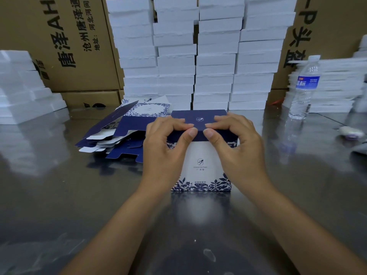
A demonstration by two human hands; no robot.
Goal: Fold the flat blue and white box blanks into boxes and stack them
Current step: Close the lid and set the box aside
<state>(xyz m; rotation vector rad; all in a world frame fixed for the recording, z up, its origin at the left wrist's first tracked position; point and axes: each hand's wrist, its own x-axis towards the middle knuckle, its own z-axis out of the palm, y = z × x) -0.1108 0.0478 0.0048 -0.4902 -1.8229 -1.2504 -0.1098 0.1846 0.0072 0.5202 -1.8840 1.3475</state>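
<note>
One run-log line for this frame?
left hand: pinches box top | right hand: pinches box top | box: upright on table | blanks: piled beside

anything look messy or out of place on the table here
Only the pile of flat blanks, left of the box: it is fanned out unevenly, with sheets at different angles and flaps sticking out. The box itself, gripped at its top flap by the left hand and right hand, stands square. The water bottle is upright.
</note>
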